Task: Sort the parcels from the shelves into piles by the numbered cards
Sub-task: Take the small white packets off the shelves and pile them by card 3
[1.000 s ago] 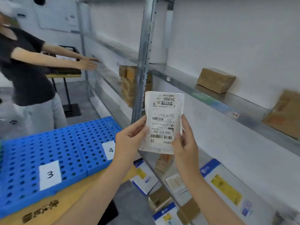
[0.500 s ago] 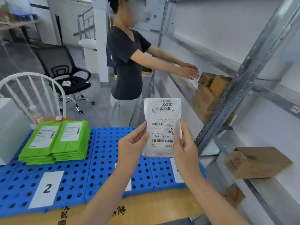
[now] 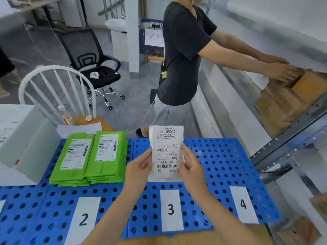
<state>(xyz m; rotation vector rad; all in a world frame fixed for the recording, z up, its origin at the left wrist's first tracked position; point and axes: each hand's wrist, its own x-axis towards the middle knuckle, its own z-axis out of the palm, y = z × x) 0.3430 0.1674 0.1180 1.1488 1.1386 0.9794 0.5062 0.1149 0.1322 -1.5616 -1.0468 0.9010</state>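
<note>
A white parcel (image 3: 166,151) with a printed label, upside down to me, is held upright over the blue perforated board (image 3: 223,160). My left hand (image 3: 139,169) grips its left edge and my right hand (image 3: 192,167) its right edge. It hangs just above the card marked 3 (image 3: 171,209). Card 2 (image 3: 83,219) lies to the left and card 4 (image 3: 243,203) to the right. Two stacks of green parcels (image 3: 92,156) rest behind card 2.
Another person in a black shirt (image 3: 182,50) stands behind the board, reaching into the metal shelves (image 3: 286,144) on the right, where brown boxes (image 3: 283,105) sit. A grey box (image 3: 26,144) is at the left, a white chair (image 3: 56,92) and a black office chair (image 3: 92,59) behind.
My view has swung left from the shelves to the blue board. The white parcel, still in both hands, now sits lower, over card 3 instead of in front of the shelf.
</note>
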